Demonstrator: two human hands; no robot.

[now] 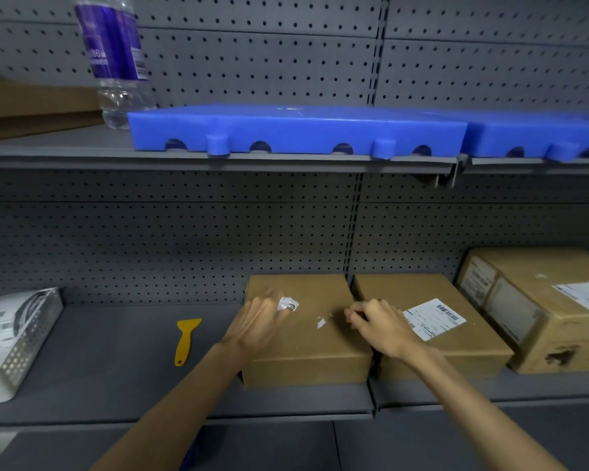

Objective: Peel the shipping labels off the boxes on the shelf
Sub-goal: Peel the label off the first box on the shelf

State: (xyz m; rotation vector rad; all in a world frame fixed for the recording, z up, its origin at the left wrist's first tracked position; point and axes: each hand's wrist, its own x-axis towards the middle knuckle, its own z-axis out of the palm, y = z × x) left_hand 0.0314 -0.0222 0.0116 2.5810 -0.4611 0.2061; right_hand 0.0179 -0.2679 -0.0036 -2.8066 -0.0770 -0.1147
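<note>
Three brown cardboard boxes stand on the lower grey shelf (pixel 116 385). My left hand (pixel 264 319) rests on the left box (pixel 306 348) and pinches a crumpled white scrap of label (pixel 287 304). A small white label remnant (pixel 321 322) still sticks to that box's top. My right hand (pixel 376 322) lies at the seam between the left box and the middle box (pixel 456 348), fingers curled down; I see nothing in it. The middle box carries a whole white shipping label (pixel 434 317). The larger right box (pixel 555 317) shows a label (pixel 583 294) on top.
A yellow plastic scraper (pixel 186 338) lies on the shelf left of the boxes. A perforated metal basket (pixel 17 341) with papers sits at the far left. The upper shelf holds blue plastic panels (pixel 300 129), a water bottle (pixel 116 59) and flat cardboard (pixel 31 107).
</note>
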